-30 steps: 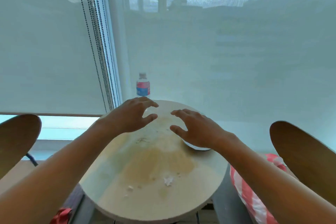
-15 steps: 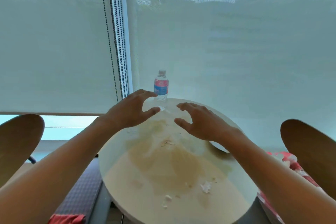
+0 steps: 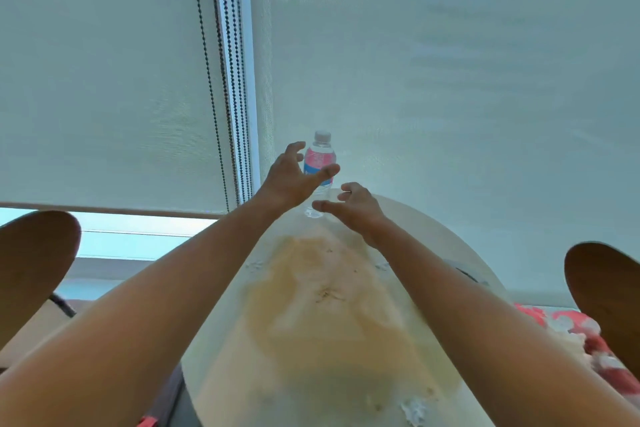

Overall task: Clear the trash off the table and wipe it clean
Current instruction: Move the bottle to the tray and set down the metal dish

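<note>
- Water bottle (image 3: 320, 163) stands upright at the far edge of the round worktop (image 3: 433, 239), against the window blind (image 3: 450, 97).
- Left hand (image 3: 291, 177): fingers spread wide, just in front of the label, apparently not yet touching.
- Right hand (image 3: 353, 206): open, curled, empty, low beside the bottle's base.
- Judged handling: thin clear plastic, light, smooth, dents if squeezed; liquid level unreadable. Best hold is around the labelled mid-body.
- Brown stain (image 3: 322, 288) and paper scraps (image 3: 414, 411) remain on the worktop.

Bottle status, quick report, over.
Left hand open around bottle, not gripping. Right hand open beside its base. Bottle upright at table far edge. Path clear.
</note>
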Available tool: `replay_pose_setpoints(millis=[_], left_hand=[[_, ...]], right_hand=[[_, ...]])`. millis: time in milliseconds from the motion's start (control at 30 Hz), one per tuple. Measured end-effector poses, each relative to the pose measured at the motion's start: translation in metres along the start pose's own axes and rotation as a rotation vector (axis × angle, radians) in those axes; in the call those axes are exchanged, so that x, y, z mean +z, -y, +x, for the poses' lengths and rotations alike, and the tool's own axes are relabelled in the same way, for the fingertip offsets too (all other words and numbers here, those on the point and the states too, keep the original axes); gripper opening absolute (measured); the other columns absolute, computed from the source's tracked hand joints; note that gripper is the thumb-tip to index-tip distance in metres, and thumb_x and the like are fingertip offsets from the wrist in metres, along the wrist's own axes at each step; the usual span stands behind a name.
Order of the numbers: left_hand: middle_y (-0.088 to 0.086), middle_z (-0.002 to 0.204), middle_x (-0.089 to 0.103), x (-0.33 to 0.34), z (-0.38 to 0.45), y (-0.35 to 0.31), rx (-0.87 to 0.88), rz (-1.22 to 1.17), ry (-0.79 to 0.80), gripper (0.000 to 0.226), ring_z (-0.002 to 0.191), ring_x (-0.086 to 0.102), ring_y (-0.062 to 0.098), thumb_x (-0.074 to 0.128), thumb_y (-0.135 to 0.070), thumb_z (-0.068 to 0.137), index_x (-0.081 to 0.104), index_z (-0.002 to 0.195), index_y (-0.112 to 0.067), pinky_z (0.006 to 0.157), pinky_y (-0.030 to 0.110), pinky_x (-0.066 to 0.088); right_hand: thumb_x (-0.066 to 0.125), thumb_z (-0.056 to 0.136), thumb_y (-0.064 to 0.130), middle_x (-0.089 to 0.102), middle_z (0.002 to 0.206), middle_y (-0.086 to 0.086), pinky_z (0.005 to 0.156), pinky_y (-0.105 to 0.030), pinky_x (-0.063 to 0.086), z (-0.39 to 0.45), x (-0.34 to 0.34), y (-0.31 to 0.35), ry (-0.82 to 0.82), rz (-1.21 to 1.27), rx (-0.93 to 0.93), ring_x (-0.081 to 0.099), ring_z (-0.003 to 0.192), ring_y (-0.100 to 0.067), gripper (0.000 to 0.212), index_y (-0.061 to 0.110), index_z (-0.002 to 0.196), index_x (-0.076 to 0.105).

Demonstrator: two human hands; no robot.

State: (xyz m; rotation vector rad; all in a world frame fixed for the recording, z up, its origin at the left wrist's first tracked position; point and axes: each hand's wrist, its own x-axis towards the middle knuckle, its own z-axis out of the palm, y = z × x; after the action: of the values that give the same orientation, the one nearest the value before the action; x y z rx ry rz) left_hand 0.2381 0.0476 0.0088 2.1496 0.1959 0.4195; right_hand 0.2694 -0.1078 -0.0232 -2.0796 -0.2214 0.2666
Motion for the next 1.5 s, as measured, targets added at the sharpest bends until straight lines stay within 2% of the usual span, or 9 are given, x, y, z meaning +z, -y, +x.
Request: replay_pose_setpoints(millis=[200, 300, 367, 467, 600, 833, 1000, 1200, 1500], left_hand=[[0.001, 0.131, 0.06, 0.007, 0.005, 0.009, -0.01, 0.018, -0.001, 0.073, 0.118, 0.058, 0.019, 0.074, -0.055, 0.08, 0.046, 0.14, -0.024, 0.094, 0.032, 0.045], [-0.002, 0.126, 0.063, 0.006, 0.004, 0.013, -0.01, 0.007, -0.011, 0.067, 0.111, 0.06, 0.015, 0.074, -0.054, 0.08, 0.052, 0.135, -0.023, 0.092, 0.032, 0.048], [-0.004, 0.123, 0.064, 0.006, 0.004, 0.015, -0.007, 0.003, -0.013, 0.066, 0.104, 0.064, 0.015, 0.075, -0.057, 0.078, 0.054, 0.132, -0.026, 0.093, 0.035, 0.052], [-0.005, 0.121, 0.066, 0.005, 0.004, 0.016, 0.006, 0.02, -0.015, 0.067, 0.096, 0.069, 0.019, 0.075, -0.06, 0.076, 0.055, 0.13, -0.026, 0.091, 0.043, 0.056], [-0.006, 0.118, 0.067, 0.003, 0.002, 0.015, 0.017, 0.036, -0.025, 0.067, 0.091, 0.07, 0.018, 0.075, -0.062, 0.075, 0.056, 0.129, -0.027, 0.089, 0.042, 0.057], [-0.005, 0.117, 0.068, -0.001, -0.002, 0.011, 0.063, 0.063, -0.065, 0.064, 0.09, 0.07, 0.017, 0.077, -0.059, 0.076, 0.058, 0.127, -0.026, 0.086, 0.041, 0.058], [-0.005, 0.115, 0.07, -0.019, -0.009, 0.001, 0.115, 0.078, -0.095, 0.064, 0.086, 0.071, 0.015, 0.076, -0.06, 0.075, 0.06, 0.125, -0.024, 0.083, 0.041, 0.059], [-0.003, 0.118, 0.071, -0.049, -0.033, -0.012, 0.212, 0.111, -0.155, 0.066, 0.092, 0.071, 0.013, 0.075, -0.061, 0.076, 0.061, 0.127, -0.021, 0.084, 0.04, 0.06], [-0.007, 0.114, 0.071, -0.095, -0.108, -0.015, 0.219, 0.116, -0.223, 0.065, 0.087, 0.069, 0.008, 0.075, -0.064, 0.073, 0.062, 0.124, -0.025, 0.084, 0.037, 0.06]], right_hand=[[0.091, 0.066, 0.042, 0.062, 0.131, 0.0, 0.088, -0.021, 0.042, 0.025, 0.016, -0.014, -0.014, -0.075, -0.085, 0.058, 0.116, -0.012, 0.084, 0.017, 0.137, 0.054], [0.091, 0.067, 0.036, 0.067, 0.113, 0.006, 0.07, -0.008, 0.04, 0.029, 0.018, -0.016, -0.024, -0.106, -0.135, 0.061, 0.093, 0.0, 0.06, 0.022, 0.118, 0.062], [0.091, 0.068, 0.033, 0.068, 0.11, 0.007, 0.067, -0.005, 0.039, 0.03, 0.018, -0.017, -0.032, -0.118, -0.163, 0.06, 0.088, 0.003, 0.057, 0.022, 0.116, 0.063], [0.091, 0.069, 0.033, 0.07, 0.111, 0.005, 0.072, -0.01, 0.044, 0.032, 0.019, -0.017, -0.039, -0.158, -0.2, 0.064, 0.089, -0.002, 0.06, 0.02, 0.12, 0.064], [0.089, 0.07, 0.034, 0.073, 0.111, 0.004, 0.088, -0.023, 0.051, 0.033, 0.02, -0.018, -0.051, -0.208, -0.265, 0.067, 0.099, -0.009, 0.064, 0.02, 0.126, 0.064], [0.09, 0.07, 0.034, 0.074, 0.115, 0.0, 0.092, -0.027, 0.054, 0.028, 0.019, -0.013, -0.086, -0.245, -0.337, 0.068, 0.1, -0.01, 0.065, 0.017, 0.128, 0.065], [0.091, 0.07, 0.032, 0.072, 0.118, 0.001, 0.086, -0.017, 0.048, 0.014, 0.014, 0.002, -0.102, -0.217, -0.37, 0.066, 0.099, -0.006, 0.068, 0.017, 0.13, 0.063], [0.091, 0.069, 0.036, 0.073, 0.119, 0.001, 0.093, -0.025, 0.053, -0.018, 0.018, 0.023, -0.146, -0.216, -0.451, 0.068, 0.101, -0.008, 0.068, 0.019, 0.129, 0.064], [0.09, 0.07, 0.039, 0.073, 0.119, 0.003, 0.082, -0.009, 0.047, -0.093, 0.04, 0.042, -0.111, -0.247, -0.583, 0.066, 0.095, -0.004, 0.07, 0.02, 0.131, 0.063]])
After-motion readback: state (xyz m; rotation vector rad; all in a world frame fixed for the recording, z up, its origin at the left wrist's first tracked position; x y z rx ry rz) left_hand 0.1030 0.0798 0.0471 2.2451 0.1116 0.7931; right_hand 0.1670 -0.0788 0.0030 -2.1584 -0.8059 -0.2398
